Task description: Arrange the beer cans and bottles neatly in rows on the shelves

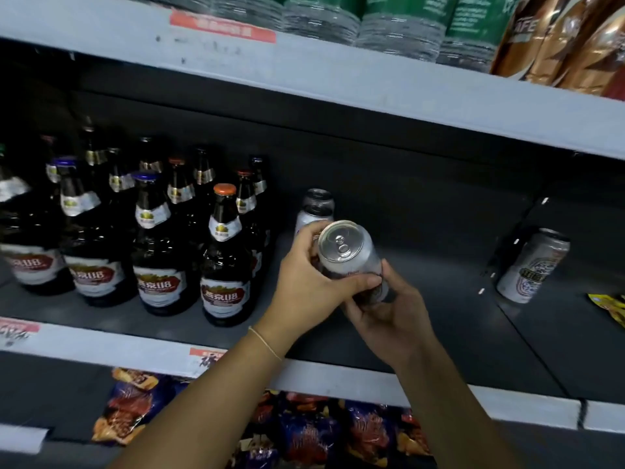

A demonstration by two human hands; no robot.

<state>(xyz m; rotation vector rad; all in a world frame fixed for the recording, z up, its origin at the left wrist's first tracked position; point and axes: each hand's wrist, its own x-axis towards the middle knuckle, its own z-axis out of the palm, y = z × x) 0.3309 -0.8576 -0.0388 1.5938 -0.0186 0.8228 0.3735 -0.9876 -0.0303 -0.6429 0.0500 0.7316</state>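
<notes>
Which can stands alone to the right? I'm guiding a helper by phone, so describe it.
Look at the dark middle shelf, past its divider on the right. There stands a silver can, tilted, with a round emblem. Unlike the held can, no hand touches it.

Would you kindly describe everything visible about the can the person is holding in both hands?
The held can is a silver metal beverage can with a shiny lid and an unopened pull tab; darker print on its lower body is too blurred to read. It is tilted, lid toward the camera, above the grey shelf just right of the brown bottles. The left hand wraps its side with the thumb across the front, and the right hand cups it from below. A second can stands behind it.
</notes>
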